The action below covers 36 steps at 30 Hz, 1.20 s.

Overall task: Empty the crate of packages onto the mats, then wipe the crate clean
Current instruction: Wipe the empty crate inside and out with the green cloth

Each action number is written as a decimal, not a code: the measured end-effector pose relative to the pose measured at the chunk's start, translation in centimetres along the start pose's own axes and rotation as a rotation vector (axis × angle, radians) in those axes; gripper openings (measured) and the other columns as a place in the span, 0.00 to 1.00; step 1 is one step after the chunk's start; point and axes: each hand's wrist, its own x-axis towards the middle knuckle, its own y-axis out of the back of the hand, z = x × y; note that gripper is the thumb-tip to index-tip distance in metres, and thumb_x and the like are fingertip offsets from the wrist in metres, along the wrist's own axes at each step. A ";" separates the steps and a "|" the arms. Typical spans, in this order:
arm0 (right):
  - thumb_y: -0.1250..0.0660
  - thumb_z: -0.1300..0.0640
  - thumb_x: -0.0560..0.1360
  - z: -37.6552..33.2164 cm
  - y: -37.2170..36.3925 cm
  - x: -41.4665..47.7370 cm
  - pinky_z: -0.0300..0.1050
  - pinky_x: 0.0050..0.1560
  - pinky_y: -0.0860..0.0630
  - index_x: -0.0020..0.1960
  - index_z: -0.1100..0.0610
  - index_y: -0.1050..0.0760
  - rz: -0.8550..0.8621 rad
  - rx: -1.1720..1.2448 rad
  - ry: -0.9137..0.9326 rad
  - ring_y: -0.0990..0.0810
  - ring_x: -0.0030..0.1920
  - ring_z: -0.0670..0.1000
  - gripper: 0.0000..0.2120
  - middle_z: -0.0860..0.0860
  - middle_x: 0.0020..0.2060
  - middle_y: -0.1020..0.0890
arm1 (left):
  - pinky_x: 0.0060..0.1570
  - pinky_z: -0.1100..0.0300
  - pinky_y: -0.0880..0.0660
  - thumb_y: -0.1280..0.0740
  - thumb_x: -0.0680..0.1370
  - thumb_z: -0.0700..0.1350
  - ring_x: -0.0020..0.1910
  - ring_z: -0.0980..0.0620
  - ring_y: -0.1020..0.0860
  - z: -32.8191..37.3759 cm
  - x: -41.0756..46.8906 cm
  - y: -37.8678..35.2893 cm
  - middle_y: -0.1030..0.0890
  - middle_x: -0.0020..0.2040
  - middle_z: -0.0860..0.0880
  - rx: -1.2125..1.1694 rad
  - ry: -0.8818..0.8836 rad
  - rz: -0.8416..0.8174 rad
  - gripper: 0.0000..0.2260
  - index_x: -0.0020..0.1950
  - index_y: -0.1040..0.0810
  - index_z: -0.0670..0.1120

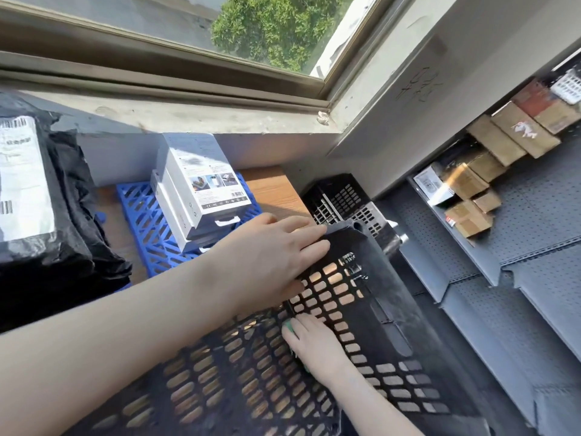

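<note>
Left grip (270,250) on crate (382,297) rim; right grip (314,343) presses cloth (286,328) inside.

The green cloth (287,328) is mostly hidden under the right hand (317,344). At 9 o'clock the black bags (67,240) are cut by the edge.
</note>
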 end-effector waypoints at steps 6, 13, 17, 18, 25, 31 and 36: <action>0.37 0.65 0.73 3.3 7.3 -0.4 0.49 0.55 0.23 0.51 0.61 0.21 0.180 -0.046 -0.062 0.20 0.52 0.57 0.09 0.56 0.49 0.18 | 0.40 0.51 0.20 0.44 0.72 0.56 0.57 0.47 0.20 0.1 0.0 0.0 0.21 0.62 0.48 -0.004 -0.013 0.014 0.24 0.61 0.22 0.46; 0.34 0.67 0.74 7.0 17.3 -3.6 0.52 0.65 0.28 0.58 0.65 0.21 0.473 -0.099 -0.376 0.23 0.61 0.58 0.14 0.58 0.59 0.20 | 0.40 0.53 0.19 0.41 0.72 0.58 0.54 0.47 0.18 0.0 0.0 0.0 0.21 0.63 0.48 -0.019 -0.036 0.017 0.25 0.62 0.22 0.46; 0.37 0.66 0.78 7.5 16.6 -5.4 0.55 0.62 0.27 0.60 0.63 0.21 0.446 -0.131 -0.337 0.23 0.62 0.58 0.12 0.57 0.60 0.21 | 0.39 0.53 0.19 0.25 0.67 0.55 0.53 0.47 0.18 -0.1 0.1 -0.2 0.20 0.63 0.47 0.003 -0.041 0.047 0.26 0.62 0.21 0.45; 0.37 0.65 0.79 7.4 16.4 -5.7 0.55 0.61 0.27 0.59 0.63 0.21 0.453 -0.127 -0.308 0.23 0.61 0.58 0.11 0.57 0.60 0.20 | 0.39 0.53 0.19 0.27 0.68 0.55 0.53 0.47 0.18 -0.1 0.1 -0.3 0.20 0.63 0.47 0.005 -0.042 0.059 0.25 0.62 0.21 0.45; 0.40 0.63 0.80 6.1 16.3 -10.9 0.50 0.66 0.30 0.55 0.59 0.19 0.217 -0.179 -0.028 0.21 0.58 0.54 0.11 0.54 0.56 0.18 | 0.40 0.51 0.19 0.24 0.66 0.55 0.55 0.46 0.18 -0.1 0.1 -0.1 0.21 0.65 0.46 0.021 -0.023 -0.023 0.28 0.63 0.22 0.45; 0.41 0.63 0.80 5.0 16.2 -13.7 0.48 0.64 0.28 0.52 0.58 0.19 0.060 -0.201 0.109 0.19 0.54 0.54 0.12 0.53 0.52 0.17 | 0.42 0.50 0.20 0.25 0.68 0.56 0.57 0.46 0.20 0.3 -0.2 0.3 0.23 0.67 0.47 0.035 -0.001 -0.043 0.29 0.65 0.23 0.45; 0.35 0.65 0.76 6.9 16.3 -6.1 0.48 0.62 0.26 0.53 0.61 0.19 0.196 -0.215 0.039 0.20 0.55 0.55 0.09 0.55 0.52 0.17 | 0.36 0.49 0.20 0.22 0.64 0.53 0.51 0.44 0.18 0.1 -0.2 0.1 0.20 0.63 0.45 0.020 -0.022 -0.010 0.29 0.60 0.20 0.43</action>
